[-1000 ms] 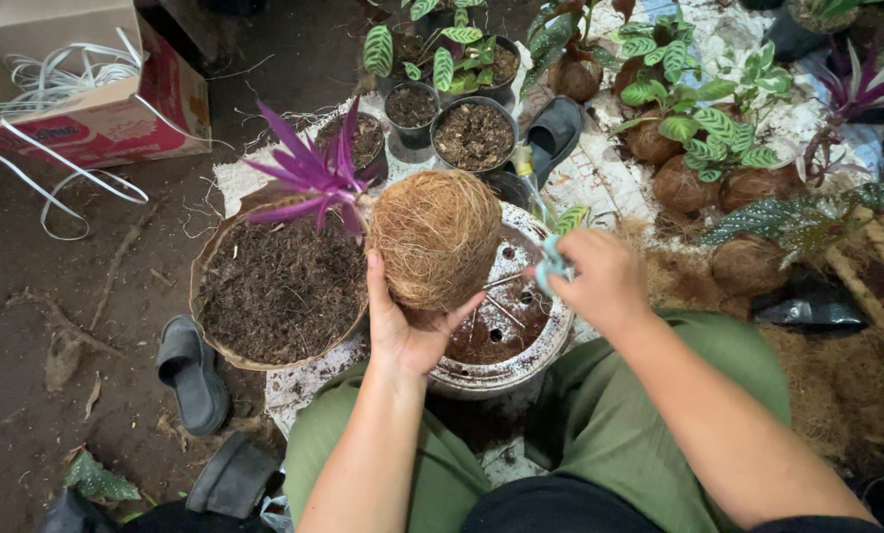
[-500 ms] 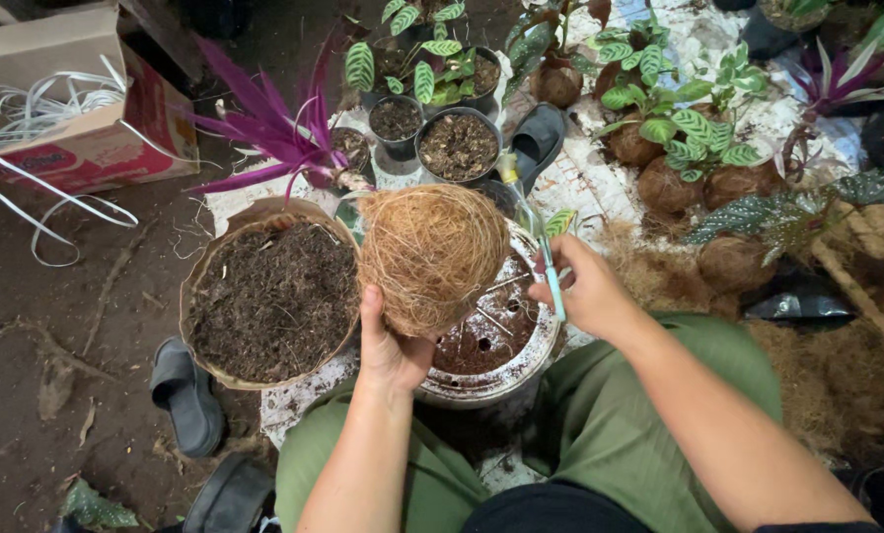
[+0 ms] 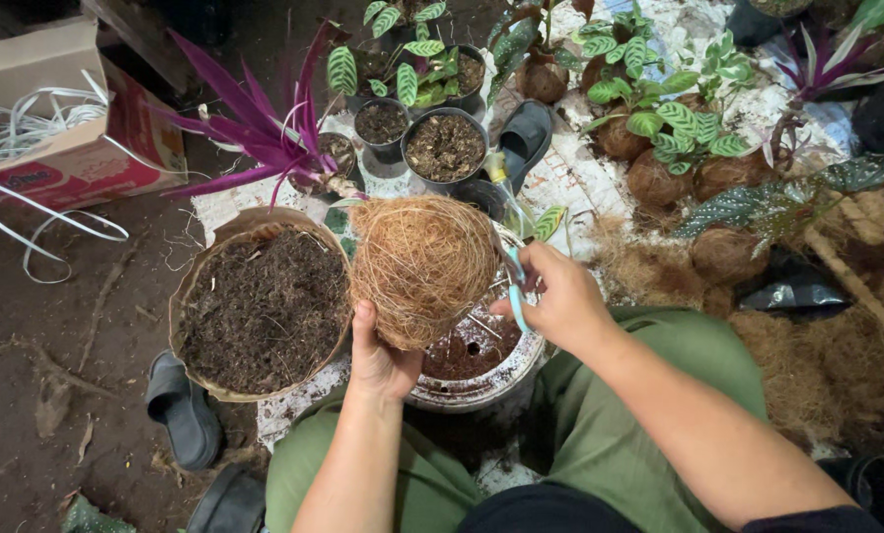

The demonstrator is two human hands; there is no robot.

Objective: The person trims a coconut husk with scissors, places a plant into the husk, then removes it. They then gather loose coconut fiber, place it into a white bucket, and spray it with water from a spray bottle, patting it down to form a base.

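My left hand (image 3: 381, 357) holds up a round ball of brown coconut fibre (image 3: 424, 266) from below, over a white perforated basin (image 3: 481, 380) with dark soil inside. My right hand (image 3: 555, 298) is just right of the ball and grips a pair of scissors with light blue handles (image 3: 514, 286), blades pointing up toward the ball's right side. A shallow basket full of dark soil (image 3: 260, 306) sits to the left of the ball.
Small black pots of soil (image 3: 445, 146) and leafy plants stand at the back, with a purple-leaved plant (image 3: 264, 133). Fibre-wrapped plant balls (image 3: 659, 178) lie at the right. A cardboard box with white straps (image 3: 57, 128) is at the far left. Dark sandals (image 3: 181, 407) lie near my knee.
The view has shifted slightly. My right hand has moved closer to the fibre ball with the scissors. My left hand still holds the ball in the same place.
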